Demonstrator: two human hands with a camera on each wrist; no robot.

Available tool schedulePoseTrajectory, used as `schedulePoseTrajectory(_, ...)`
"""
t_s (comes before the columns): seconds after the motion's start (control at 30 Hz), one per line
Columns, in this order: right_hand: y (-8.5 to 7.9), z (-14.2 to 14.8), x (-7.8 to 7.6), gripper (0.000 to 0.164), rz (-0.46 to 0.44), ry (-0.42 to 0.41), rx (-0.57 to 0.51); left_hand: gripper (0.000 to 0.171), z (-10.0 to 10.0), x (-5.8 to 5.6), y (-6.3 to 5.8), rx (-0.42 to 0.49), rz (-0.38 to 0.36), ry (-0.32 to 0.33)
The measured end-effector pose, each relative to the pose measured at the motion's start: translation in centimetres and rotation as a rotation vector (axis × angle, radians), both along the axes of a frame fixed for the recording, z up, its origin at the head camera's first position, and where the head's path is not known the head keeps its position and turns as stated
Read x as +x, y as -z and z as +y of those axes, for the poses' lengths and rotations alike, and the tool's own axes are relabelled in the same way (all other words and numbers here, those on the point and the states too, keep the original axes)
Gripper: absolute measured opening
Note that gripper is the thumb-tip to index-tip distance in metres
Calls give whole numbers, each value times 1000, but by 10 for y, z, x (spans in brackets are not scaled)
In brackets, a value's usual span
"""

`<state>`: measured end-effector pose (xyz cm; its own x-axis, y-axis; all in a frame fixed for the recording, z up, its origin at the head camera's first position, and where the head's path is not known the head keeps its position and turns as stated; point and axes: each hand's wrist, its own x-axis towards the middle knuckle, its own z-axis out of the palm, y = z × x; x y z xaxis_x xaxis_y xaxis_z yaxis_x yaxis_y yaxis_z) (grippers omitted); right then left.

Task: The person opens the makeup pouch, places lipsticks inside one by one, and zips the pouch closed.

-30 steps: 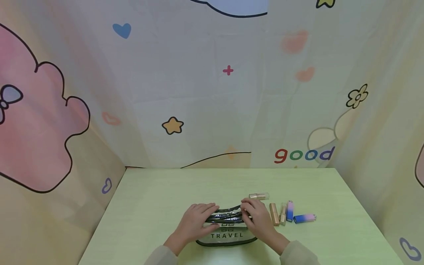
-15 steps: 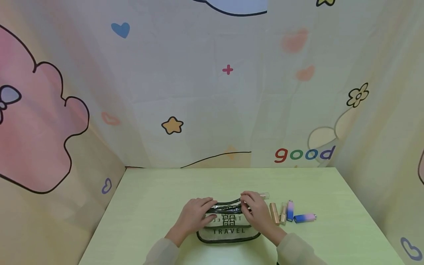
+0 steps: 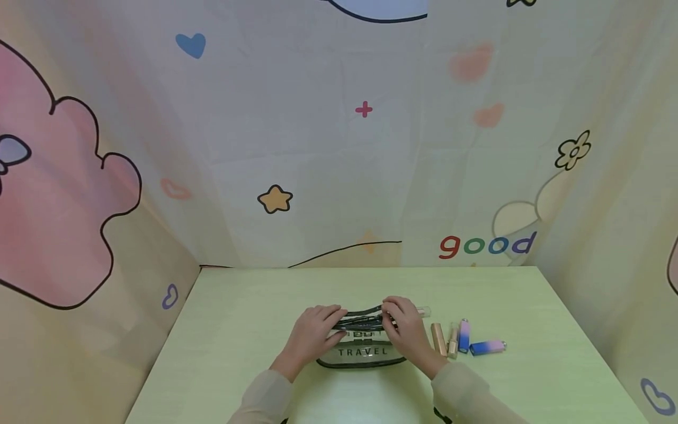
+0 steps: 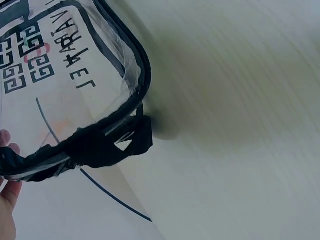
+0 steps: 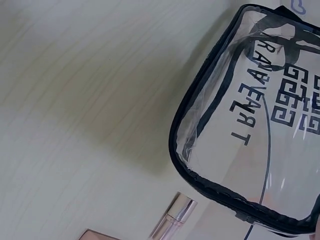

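A clear plastic toiletry bag (image 3: 362, 352) with black trim and the word TRAVEL stands upright between both hands in the head view. My left hand (image 3: 312, 334) grips its upper left edge, thumb in front and fingers behind. The upper right edge is pinched by my right hand (image 3: 406, 331). Black zipper bands run across the top between the hands. In the left wrist view, fingertips (image 4: 9, 192) hold the black rim. The right wrist view shows the bag's clear side (image 5: 215, 155), with see-through panels and only a sliver of the hand at the edge.
Right of the bag lie a gold lipstick tube (image 3: 439, 339), a clear-capped tube (image 3: 452, 343) and two blue-pink tubes, one upright in the view (image 3: 464, 335), one sideways (image 3: 488, 348). Another clear-capped tube (image 3: 424, 311) is partly behind the right hand. A printed curtain (image 3: 318, 147) backs the table (image 3: 238, 353).
Both hands have moved the bag away from the person, toward the back of the table. Its front panel tipped into fuller view half a second ago and now looks foreshortened again. The tubes stay put.
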<state>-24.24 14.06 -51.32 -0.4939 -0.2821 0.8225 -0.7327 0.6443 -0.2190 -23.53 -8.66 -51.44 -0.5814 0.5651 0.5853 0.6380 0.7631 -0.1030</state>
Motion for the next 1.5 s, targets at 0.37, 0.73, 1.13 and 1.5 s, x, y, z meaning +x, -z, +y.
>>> schedulePoseTrajectory(0.37, 7, -5, -7, 7, -6, 11, 0, 47, 15, -4, -1, -84, -65, -69)
schedulePoseTrajectory(0.73, 8, 0, -4, 9, -19, -2, 35, 48, 17, 0, -3, -144, -176, -123)
schedulePoseTrajectory(1.13, 6, 12, -1, 11, -41, -5, 47, 49, 14, 0, 1, -151, -156, -105)
schedulePoseTrajectory(1.5, 10, 24, 0, 14, -37, 17, 15, 49, 13, 1, 2, -151, -150, -97)
